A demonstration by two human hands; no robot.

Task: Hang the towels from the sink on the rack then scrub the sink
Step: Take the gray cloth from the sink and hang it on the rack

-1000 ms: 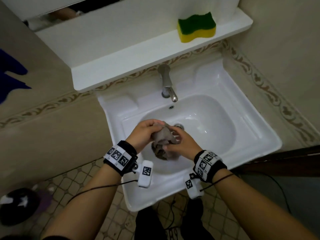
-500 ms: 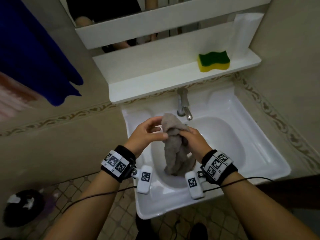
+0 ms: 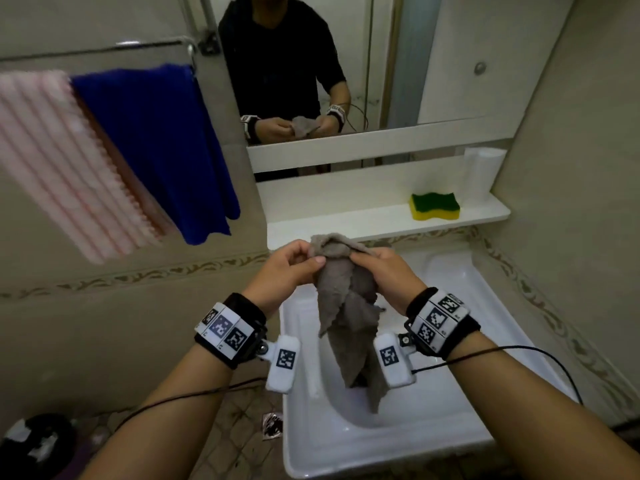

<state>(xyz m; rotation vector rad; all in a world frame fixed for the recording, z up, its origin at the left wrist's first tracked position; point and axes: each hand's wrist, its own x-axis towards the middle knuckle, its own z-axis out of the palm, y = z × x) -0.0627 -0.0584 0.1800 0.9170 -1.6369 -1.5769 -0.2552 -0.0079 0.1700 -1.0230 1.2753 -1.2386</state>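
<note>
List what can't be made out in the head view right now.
- Sink drain and faucet: hidden behind the grey towel and both hands.
- Rack left end: cut off by the frame edge.
- Pink striped towel: motion-blurred and partly cut off at the left edge.
- Dark object on the floor: too dim to identify.
- Right hand fingers: tucked into the cloth.

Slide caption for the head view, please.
Both hands lift a grey towel over the sink.
</note>
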